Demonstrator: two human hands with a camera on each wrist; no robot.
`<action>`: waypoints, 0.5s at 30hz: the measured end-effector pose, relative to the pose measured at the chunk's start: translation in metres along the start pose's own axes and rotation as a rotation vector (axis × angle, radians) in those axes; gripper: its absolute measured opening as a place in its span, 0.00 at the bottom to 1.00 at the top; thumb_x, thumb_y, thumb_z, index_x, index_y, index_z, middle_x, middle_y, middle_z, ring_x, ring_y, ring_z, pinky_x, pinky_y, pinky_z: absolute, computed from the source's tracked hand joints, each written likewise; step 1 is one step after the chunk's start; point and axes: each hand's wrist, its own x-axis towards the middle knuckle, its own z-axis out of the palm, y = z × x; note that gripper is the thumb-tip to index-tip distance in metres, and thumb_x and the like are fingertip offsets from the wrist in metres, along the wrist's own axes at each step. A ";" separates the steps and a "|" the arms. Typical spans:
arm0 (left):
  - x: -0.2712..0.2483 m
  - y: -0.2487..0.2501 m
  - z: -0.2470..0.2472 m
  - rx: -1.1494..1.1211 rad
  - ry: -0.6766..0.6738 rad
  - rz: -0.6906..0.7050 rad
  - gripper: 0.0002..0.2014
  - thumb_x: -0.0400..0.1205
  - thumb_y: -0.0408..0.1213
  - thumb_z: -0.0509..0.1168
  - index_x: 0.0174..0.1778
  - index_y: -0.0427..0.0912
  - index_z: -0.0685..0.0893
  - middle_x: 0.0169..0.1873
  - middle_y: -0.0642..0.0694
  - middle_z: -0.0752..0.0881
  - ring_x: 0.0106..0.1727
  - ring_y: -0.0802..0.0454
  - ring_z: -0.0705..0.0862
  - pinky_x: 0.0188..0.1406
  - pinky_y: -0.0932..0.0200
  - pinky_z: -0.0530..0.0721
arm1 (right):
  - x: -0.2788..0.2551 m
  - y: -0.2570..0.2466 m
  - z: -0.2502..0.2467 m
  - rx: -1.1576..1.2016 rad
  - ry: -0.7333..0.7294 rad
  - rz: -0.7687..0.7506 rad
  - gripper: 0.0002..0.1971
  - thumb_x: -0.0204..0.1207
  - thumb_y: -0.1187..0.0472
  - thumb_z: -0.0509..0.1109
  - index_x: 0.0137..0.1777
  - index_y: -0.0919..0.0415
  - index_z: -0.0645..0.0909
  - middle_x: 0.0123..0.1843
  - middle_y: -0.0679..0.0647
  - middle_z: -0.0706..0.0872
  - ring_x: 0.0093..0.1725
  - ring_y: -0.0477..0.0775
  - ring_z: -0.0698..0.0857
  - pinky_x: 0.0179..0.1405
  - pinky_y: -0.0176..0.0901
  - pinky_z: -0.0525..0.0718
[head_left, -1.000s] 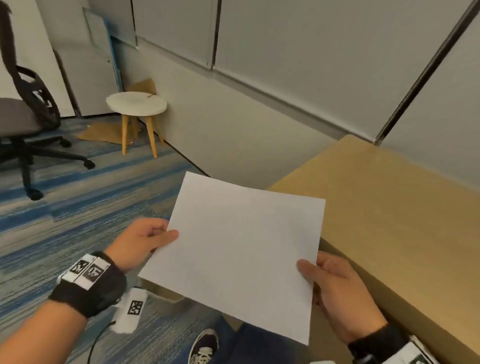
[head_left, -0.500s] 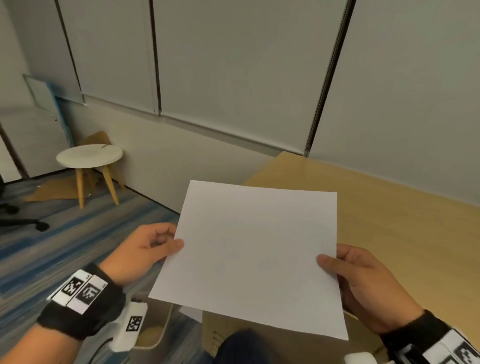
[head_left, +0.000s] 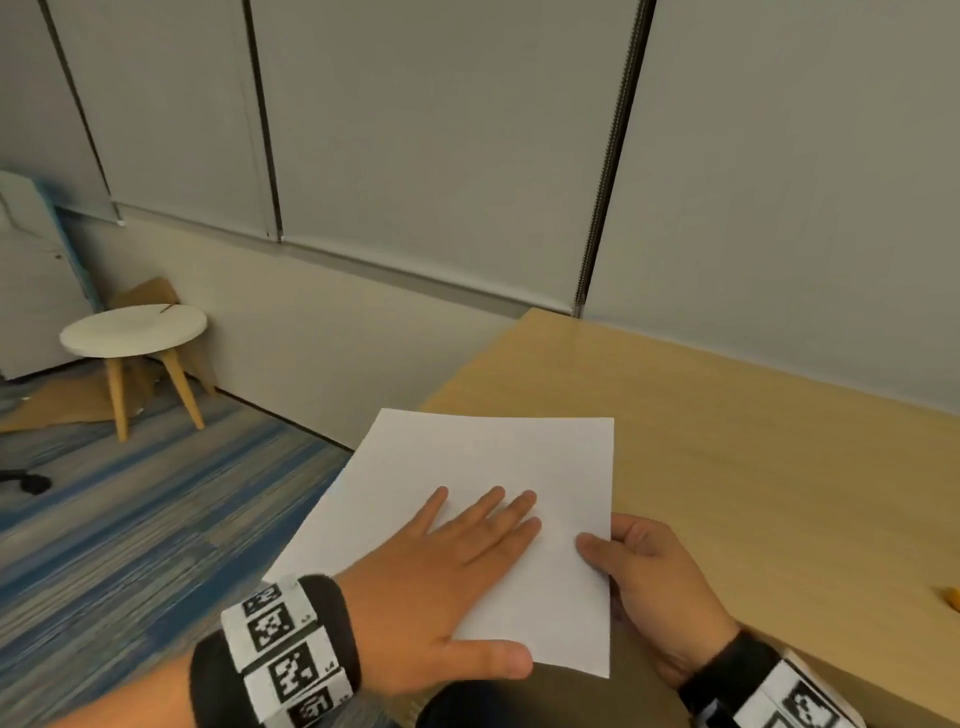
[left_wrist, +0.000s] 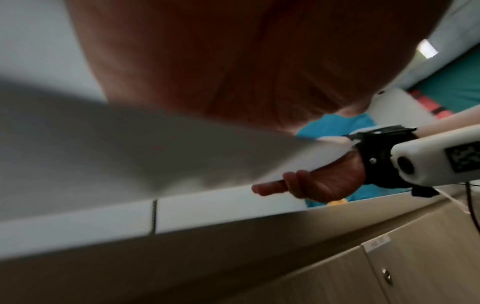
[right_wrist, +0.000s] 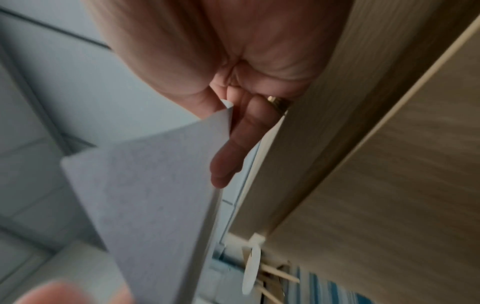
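Head camera, looking down: your left hand (head_left: 441, 587) lies flat, fingers straight and spread, on the plain white rectangular sheet of paper (head_left: 493, 457), while your right hand (head_left: 660, 582) pinches its right edge, thumb on top, fingers curled beneath, over the near corner of the light wooden tabletop (head_left: 753, 441).

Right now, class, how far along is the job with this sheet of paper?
Done: the sheet of paper is over the near corner of the desk, unfolded, with no crease showing. In hand: the left hand lies flat on top, fingers straight; the right hand pinches the right edge, thumb on top. Left: its left part overhangs the desk edge, so it probably needs sliding fully on and releasing.
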 end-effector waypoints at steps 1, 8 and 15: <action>-0.010 -0.008 0.013 -0.029 0.002 -0.049 0.44 0.81 0.73 0.45 0.82 0.58 0.26 0.79 0.65 0.21 0.79 0.64 0.21 0.80 0.44 0.26 | 0.003 0.007 0.013 -0.052 -0.031 0.002 0.12 0.88 0.69 0.63 0.60 0.68 0.88 0.55 0.63 0.95 0.54 0.65 0.94 0.59 0.62 0.90; -0.075 -0.097 0.146 -0.268 0.027 -0.461 0.42 0.81 0.74 0.39 0.82 0.58 0.26 0.79 0.64 0.21 0.80 0.61 0.21 0.81 0.37 0.29 | 0.038 0.093 0.119 -0.252 -0.192 0.158 0.15 0.89 0.71 0.62 0.53 0.62 0.91 0.48 0.55 0.96 0.53 0.66 0.93 0.59 0.67 0.90; -0.091 -0.165 0.252 -0.474 0.130 -0.595 0.38 0.85 0.67 0.40 0.84 0.57 0.29 0.81 0.61 0.25 0.82 0.59 0.24 0.81 0.40 0.28 | 0.109 0.197 0.200 -0.336 -0.171 0.312 0.16 0.84 0.75 0.64 0.46 0.63 0.92 0.46 0.59 0.96 0.43 0.61 0.94 0.42 0.52 0.92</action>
